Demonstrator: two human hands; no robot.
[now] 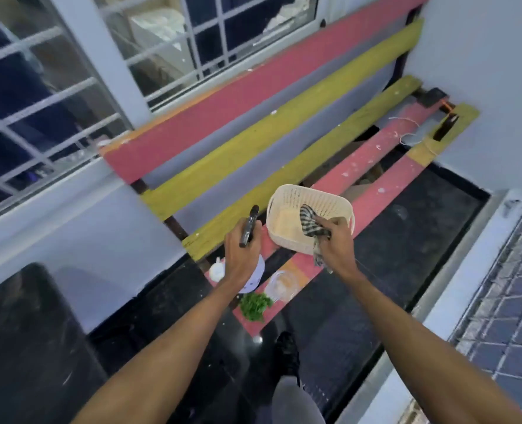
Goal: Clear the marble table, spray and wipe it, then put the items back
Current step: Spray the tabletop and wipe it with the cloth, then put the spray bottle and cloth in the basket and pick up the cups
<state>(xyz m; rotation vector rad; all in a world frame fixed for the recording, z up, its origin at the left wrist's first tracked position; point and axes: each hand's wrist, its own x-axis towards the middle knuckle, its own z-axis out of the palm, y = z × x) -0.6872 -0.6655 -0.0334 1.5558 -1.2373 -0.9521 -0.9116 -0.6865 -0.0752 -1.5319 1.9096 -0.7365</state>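
Your right hand (334, 240) grips cloth (310, 221) over basket (287, 197); left hand (241, 255) clamped on sprayer (249, 226). Bowl (281, 284) sits just beside greens (255, 306).

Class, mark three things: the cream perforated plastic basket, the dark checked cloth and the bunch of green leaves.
Cream perforated plastic basket (324, 201): head view, inner far wall.
Dark checked cloth (310, 223): head view, bunched middle.
Bunch of green leaves (255, 306): head view, centre.

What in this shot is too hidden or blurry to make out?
- Head view: spray bottle label, covered by the left hand.
- Head view: basket floor, partly behind the checked cloth in the right hand.
- Head view: small white object by the bottle, blurred, too small to identify.
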